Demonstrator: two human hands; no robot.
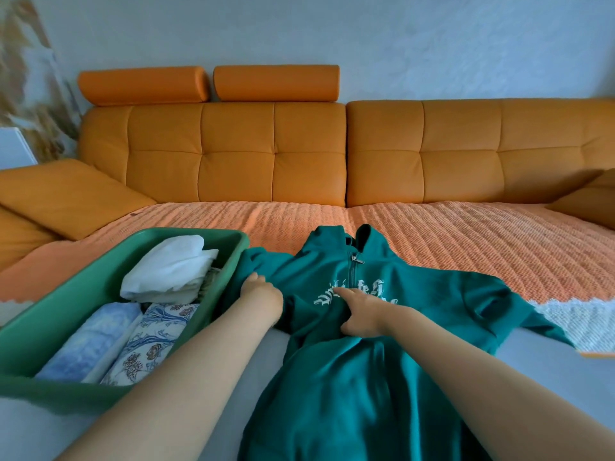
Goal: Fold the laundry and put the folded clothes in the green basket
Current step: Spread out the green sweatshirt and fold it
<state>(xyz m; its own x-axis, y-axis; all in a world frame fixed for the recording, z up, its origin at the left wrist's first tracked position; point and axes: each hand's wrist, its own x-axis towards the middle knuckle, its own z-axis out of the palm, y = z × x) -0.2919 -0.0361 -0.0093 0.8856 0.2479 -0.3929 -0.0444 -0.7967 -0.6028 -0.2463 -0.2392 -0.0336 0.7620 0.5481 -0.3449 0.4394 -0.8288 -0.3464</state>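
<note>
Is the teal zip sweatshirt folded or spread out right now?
Spread out: the teal sweatshirt lies flat, front-up, zipper and lettering showing, one sleeve stretched sideways.

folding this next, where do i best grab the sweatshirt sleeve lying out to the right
Pinch the sleeve near its far end, coming from the right. It lies flat and stretched out rightward from the sweatshirt, untouched, so the end should lift easily and swing over the chest, where the right hand presses.
</note>
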